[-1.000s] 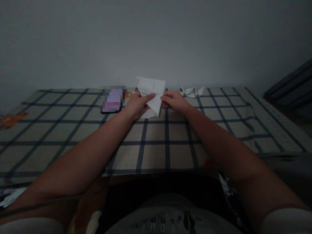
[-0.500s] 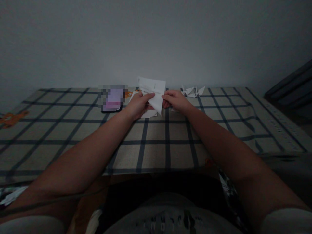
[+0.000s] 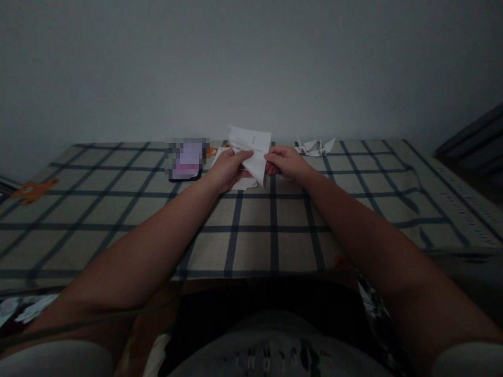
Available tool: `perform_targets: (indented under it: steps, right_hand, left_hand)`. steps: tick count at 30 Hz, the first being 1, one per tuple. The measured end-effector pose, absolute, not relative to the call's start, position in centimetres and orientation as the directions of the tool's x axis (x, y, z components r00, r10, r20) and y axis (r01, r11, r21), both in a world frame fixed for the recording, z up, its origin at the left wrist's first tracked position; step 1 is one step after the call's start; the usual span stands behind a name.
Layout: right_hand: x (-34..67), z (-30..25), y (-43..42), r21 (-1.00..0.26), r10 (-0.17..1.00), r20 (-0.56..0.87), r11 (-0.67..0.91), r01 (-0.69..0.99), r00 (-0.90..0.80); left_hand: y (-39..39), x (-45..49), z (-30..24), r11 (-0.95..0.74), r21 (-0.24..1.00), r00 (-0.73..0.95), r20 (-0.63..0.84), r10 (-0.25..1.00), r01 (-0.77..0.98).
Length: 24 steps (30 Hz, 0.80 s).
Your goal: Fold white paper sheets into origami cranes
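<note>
A white sheet of paper with faint print is held up between both hands above the table, its lower part bent to a point. My left hand grips it from the left, thumb on top and fingers underneath. At its right edge, my right hand pinches the paper between thumb and fingers. More white paper sheets lie on the cloth under my left hand, partly covered by it. Folded paper cranes rest just beyond my right hand.
A dark-edged phone with a blurred purple screen lies left of my left hand. The checked tablecloth covers the table, which meets a plain wall at the back. A dark slatted object stands at the right.
The whole view has shifted slightly, so the table and hands appear a little farther right. Both hands keep the same hold on the paper.
</note>
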State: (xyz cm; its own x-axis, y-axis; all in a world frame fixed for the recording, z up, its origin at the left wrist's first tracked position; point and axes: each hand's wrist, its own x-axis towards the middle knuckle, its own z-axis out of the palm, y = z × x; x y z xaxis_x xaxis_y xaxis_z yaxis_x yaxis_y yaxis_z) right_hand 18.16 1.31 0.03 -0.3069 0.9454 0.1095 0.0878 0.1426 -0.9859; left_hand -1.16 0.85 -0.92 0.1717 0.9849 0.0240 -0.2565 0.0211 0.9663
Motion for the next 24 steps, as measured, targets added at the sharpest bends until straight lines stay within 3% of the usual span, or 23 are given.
perform_targets:
  steps: [24]
  right_hand:
    - [17.9,0.9,0.4,-0.988,0.964,0.068,0.101,0.113,-0.259]
  left_hand:
    - [1.0,-1.2,-1.3,0.021,0.972,0.177,0.022,0.984,-0.236]
